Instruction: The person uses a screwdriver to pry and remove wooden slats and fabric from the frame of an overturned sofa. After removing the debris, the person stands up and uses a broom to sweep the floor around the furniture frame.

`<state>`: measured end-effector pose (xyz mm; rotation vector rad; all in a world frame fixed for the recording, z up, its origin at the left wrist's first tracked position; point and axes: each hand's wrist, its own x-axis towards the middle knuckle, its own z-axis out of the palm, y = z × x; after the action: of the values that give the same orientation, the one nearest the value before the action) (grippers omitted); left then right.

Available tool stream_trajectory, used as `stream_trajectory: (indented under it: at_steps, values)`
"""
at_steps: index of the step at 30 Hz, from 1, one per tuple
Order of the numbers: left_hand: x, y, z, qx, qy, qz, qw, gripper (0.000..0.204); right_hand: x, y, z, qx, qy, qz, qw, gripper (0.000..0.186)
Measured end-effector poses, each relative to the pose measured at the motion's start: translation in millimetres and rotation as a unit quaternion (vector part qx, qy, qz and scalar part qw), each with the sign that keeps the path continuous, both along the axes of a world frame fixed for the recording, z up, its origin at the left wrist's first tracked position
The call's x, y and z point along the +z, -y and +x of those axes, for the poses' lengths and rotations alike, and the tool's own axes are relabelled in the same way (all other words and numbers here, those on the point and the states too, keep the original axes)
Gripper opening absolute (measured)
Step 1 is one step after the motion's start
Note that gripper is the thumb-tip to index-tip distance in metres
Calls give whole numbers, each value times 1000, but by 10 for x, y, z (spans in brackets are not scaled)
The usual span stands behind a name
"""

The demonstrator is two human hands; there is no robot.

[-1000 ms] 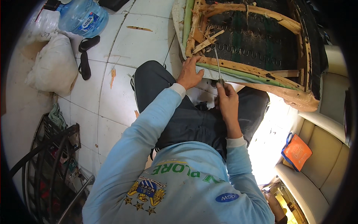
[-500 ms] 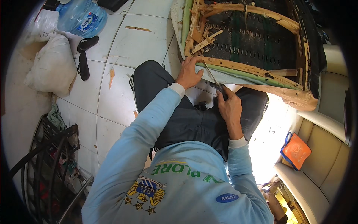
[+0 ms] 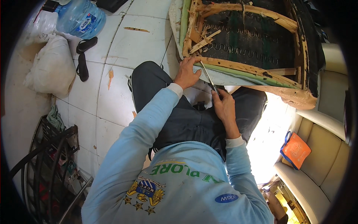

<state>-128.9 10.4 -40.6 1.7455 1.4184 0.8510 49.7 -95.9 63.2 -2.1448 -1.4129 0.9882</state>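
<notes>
An upturned upholstered piece with a splintered wooden frame (image 3: 238,64) fills the upper right; zigzag springs (image 3: 242,50) on dark backing show inside it, green foam (image 3: 276,82) and peeled fabric (image 3: 294,96) along its near edge. My left hand (image 3: 187,72) grips the frame's near-left corner, fingers curled over the wood. My right hand (image 3: 223,106) is closed round the dark handle of a screwdriver (image 3: 207,75), whose long shaft slants up-left to the wood beside my left fingertips. Broken wood slivers (image 3: 204,41) lie across the frame's inner left corner.
A white sack (image 3: 51,66), a blue water jug (image 3: 80,18) and black sandals (image 3: 82,66) lie at left on the tiled floor (image 3: 93,86). A black metal railing (image 3: 37,147) is lower left. At right, a cream sofa (image 3: 324,164) holds an orange bag (image 3: 295,149).
The screwdriver has swung left and down, its tip moving from the spring bed to the near rail by my left hand. My right hand has lowered and shifted slightly left.
</notes>
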Motion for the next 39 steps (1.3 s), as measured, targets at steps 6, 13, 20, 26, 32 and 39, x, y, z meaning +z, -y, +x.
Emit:
stream_trajectory:
  at_steps: [6, 13, 20, 26, 32, 39]
  values:
    - [21, 8, 10, 6, 2, 2, 1000, 49, -44, 63, -76, -41, -66, -13, 997, 41]
    - [43, 4, 10, -2, 18, 2, 1000, 50, -96, 177, -240, -47, -32, 28, 998, 41]
    - [58, 23, 1, -1, 13, -3, 1000, 49, -133, 173, -243, -52, -41, 27, 997, 44]
    - [33, 11, 4, 3, 6, -2, 1000, 49, -159, 139, -172, -26, -48, 37, 998, 43]
    - [124, 5, 14, 0, 7, -17, 1000, 49, -79, 6, -52, -21, -95, -48, 994, 38]
    - [45, -13, -7, -3, -1, 6, 1000, 52, -29, -84, -41, 24, 52, 127, 990, 40]
